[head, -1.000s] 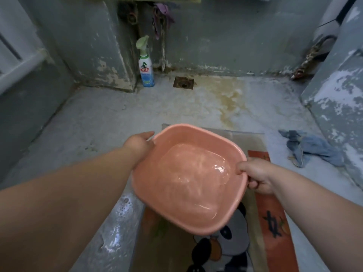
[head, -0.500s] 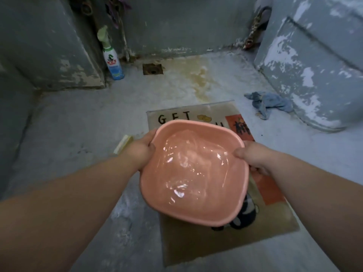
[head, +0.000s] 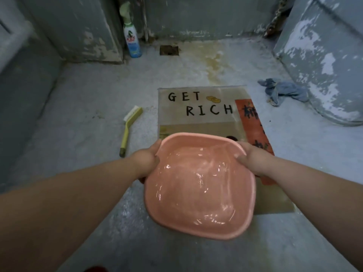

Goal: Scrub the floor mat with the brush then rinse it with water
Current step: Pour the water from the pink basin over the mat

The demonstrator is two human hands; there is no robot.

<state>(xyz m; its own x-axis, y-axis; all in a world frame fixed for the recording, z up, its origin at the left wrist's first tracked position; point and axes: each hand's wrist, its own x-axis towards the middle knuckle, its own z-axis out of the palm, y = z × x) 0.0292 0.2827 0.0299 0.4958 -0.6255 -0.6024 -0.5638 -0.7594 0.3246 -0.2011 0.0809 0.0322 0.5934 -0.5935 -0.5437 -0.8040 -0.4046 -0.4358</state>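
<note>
A pink plastic basin (head: 198, 185) is being gripped at its far corners, with the fingers of the left hand (head: 146, 163) and of the right hand (head: 253, 160) curled closed over the rim, thumbs on top and fingertips hidden beneath. Clear water (head: 196, 183) is being carried inside it, rippling and catching the light. The basin is being held level above the near end of the floor mat (head: 198, 112), which is lying flat on the wet grey concrete floor (head: 88, 114); its lettering "GET RICH" is being shown beyond the basin. A yellow scrubbing brush (head: 129, 126) is lying untouched on the floor just beside the mat's left edge. A spray bottle (head: 132, 36) is standing against the far wall near a floor drain (head: 169, 50), and a crumpled blue rag (head: 282, 91) is lying to the right. The rinsing step appears to be in hand. Next, the basin probably needs to be tipped forward so the water is poured evenly across the mat, towards the drain.
</note>
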